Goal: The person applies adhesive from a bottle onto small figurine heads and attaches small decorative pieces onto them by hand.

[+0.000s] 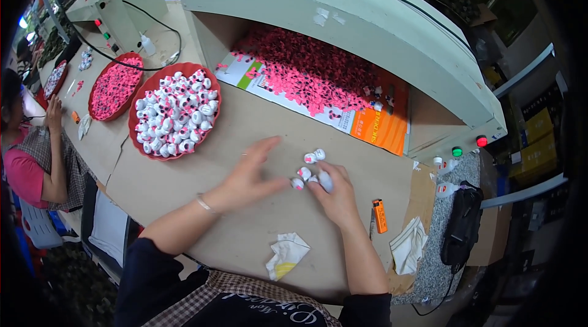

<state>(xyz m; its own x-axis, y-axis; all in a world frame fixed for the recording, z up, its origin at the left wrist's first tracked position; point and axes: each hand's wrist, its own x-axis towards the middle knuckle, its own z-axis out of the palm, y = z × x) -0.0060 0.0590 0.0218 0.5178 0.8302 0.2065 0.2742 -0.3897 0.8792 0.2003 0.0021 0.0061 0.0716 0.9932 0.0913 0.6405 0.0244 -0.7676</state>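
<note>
Several left fingers point(263, 147) spread wide near white-and-pink pieces point(304, 173), right fingers point(316, 190) clasping a small whitish bottle point(326, 181).

White balls point(311, 158), apparently, on tan table point(245, 241)

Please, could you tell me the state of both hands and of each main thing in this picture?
Left hand, open, blurred.
Right hand, grip closed on apparently a white bottle.
Loose white pieces, lying near both hands.
Nearest red bowl, heaped with white-and-pink pieces.
Middle red bowl, filled with pink pieces.
Big pale cabinet, open-fronted, more pink bits inside.
White cloth, crumpled.
Orange oblong thing, lying flat.
</note>
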